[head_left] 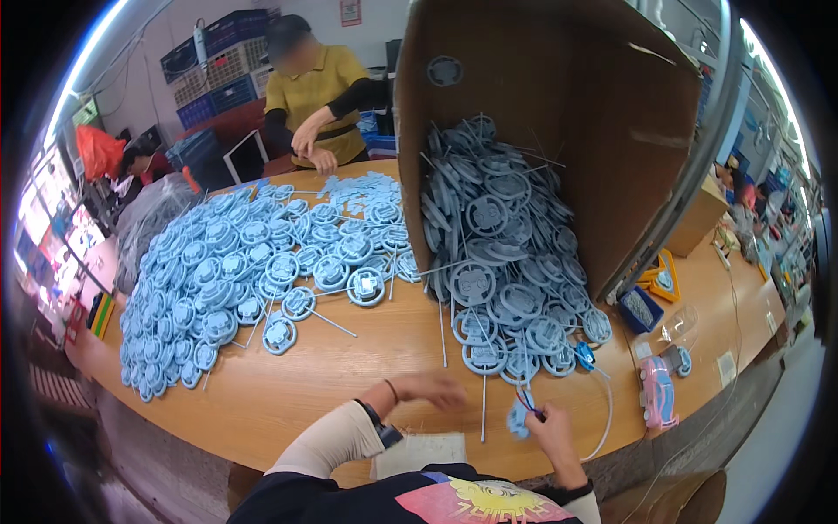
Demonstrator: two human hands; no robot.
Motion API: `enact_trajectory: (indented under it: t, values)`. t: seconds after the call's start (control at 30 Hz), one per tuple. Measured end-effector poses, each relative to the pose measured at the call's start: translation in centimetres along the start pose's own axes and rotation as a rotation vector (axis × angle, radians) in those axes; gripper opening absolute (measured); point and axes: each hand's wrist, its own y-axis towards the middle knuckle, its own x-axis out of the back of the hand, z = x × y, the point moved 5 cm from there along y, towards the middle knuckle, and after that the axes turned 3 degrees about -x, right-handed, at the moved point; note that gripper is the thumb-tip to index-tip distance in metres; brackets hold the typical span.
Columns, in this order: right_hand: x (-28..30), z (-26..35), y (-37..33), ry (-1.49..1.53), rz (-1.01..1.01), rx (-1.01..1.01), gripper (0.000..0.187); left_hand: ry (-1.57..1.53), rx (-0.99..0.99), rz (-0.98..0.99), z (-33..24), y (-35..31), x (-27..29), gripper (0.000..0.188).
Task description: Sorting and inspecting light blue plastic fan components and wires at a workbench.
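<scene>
My right hand (pixel 552 430) is closed near the front edge of the table, on a small red and dark blue tool (pixel 525 400) that looks like nippers. Against it, left of my fingers, is a light blue plastic part (pixel 518 421). My left hand (pixel 432 390) reaches across the bare wood in front of me, smeared by motion, so its fingers cannot be read. Beyond it lies a heap of light blue ring-shaped plastic parts (pixel 282 268), some with thin rods. More such rings (pixel 472 284) spill from a cardboard box (pixel 602 157) tipped on its side.
A co-worker in a yellow top (pixel 319 87) stands across the table, beside small flat blue pieces (pixel 362 192). To the right are a dark blue bin (pixel 640 312), a yellow tray (pixel 663 278) and a pink toy car (pixel 656 393). A pale tube (pixel 609 410) curves beside my right hand.
</scene>
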Motion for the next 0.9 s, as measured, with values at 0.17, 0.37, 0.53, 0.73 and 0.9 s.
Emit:
enact_trajectory:
  t: [0.17,0.37,0.53,0.73,0.9]
  values:
    - [0.0,3.7,-2.3,0.597,0.226,-0.060,0.016,-0.393,-0.199,0.162,-1.0,1.5,-8.3,0.055]
    - [-0.5,3.1,-1.3,0.673,0.173,-0.080,0.015,-0.582,-0.379,-0.049,-3.2,-0.9,-6.5,0.043]
    - [-0.3,5.2,-1.8,0.223,0.141,0.156,0.023,-0.445,-0.321,-0.389,-1.6,-2.3,-2.6,0.035]
    - [-0.5,6.6,-1.1,0.106,0.317,0.211,0.022,-0.440,-0.310,-0.469,-3.0,-3.7,-3.4,0.032]
    - [-0.1,5.6,-1.5,0.187,0.265,0.150,0.021,-0.432,-0.333,-0.505,-3.3,-3.2,-4.2,0.032]
